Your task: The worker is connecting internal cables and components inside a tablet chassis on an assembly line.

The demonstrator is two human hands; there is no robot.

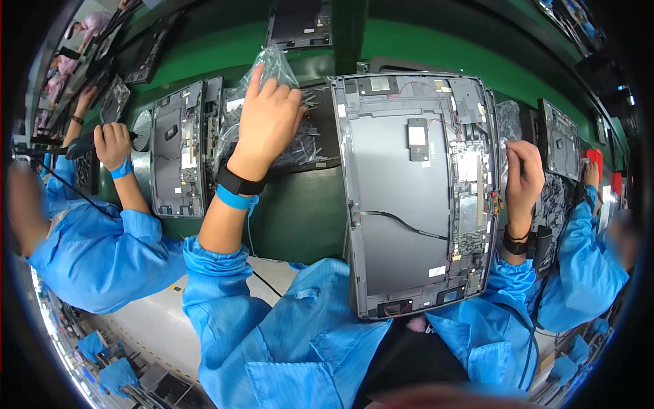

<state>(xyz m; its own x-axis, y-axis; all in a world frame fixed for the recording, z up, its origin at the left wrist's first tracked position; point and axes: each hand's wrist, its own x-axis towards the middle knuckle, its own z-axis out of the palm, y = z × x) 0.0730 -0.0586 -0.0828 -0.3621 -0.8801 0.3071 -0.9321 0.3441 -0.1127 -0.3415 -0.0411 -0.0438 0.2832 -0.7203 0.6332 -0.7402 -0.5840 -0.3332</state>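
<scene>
In front of my chest is a large grey device housing (402, 184), its inside showing. A circuit board (469, 198) runs down its right side, and a black cable and small dark modules lie in it. My left hand (268, 123) is left of the housing, over a clear plastic bag (276, 68). Its index finger is stretched out against the bag and the other fingers are loosely bent. Small thin pieces (303, 146) lie in or under the plastic. My right hand (523, 174) is beside the housing's right edge, thumb and index finger pinched together; what is between them is too small to make out.
On the left, a person's hand (112, 144) holds a black tool near another opened housing (178, 150). At the right, a worker's sleeve (579, 235) is close to a further housing (562, 136) and a red object (594, 163). Another housing (300, 27) lies on the far green surface.
</scene>
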